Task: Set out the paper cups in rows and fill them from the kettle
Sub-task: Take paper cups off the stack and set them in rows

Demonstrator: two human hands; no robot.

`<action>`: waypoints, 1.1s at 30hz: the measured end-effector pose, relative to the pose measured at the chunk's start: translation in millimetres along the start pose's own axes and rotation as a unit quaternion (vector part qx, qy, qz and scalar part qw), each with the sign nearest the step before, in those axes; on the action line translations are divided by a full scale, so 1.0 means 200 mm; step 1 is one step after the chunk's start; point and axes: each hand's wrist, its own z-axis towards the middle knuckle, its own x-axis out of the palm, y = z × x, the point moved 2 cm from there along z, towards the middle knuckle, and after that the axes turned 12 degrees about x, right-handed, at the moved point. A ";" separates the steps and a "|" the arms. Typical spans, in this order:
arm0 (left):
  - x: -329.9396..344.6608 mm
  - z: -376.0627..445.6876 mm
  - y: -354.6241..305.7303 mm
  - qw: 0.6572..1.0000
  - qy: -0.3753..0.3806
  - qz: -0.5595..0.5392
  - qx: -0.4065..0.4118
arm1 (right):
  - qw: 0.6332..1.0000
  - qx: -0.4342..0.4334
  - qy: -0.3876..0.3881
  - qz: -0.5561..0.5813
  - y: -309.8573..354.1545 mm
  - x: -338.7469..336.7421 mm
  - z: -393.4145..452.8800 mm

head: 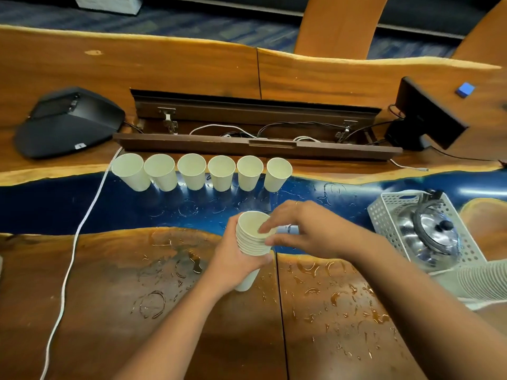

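the left hand wraps the nested stack of paper cups, its long axis tilted with the mouth up and away. the right hand pinches the top cup's rim, forefinger inside, thumb outside, just nearer than the row of 6 cups, so the cup should lift along that axis.

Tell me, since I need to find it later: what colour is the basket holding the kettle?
White, perforated basket, clearest in the head view, at right.
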 end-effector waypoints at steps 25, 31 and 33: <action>0.05 -0.18 -0.16 0.997 0.033 0.049 0.049 | 0.993 0.022 -0.085 -0.076 0.11 0.00 -0.31; 0.04 -0.18 -0.14 0.998 0.020 0.033 0.051 | 0.991 -0.039 -0.104 -0.072 0.09 -0.02 -0.30; 0.03 -0.18 -0.12 0.998 0.015 0.030 0.047 | 0.987 -0.054 -0.136 -0.064 0.08 -0.01 -0.30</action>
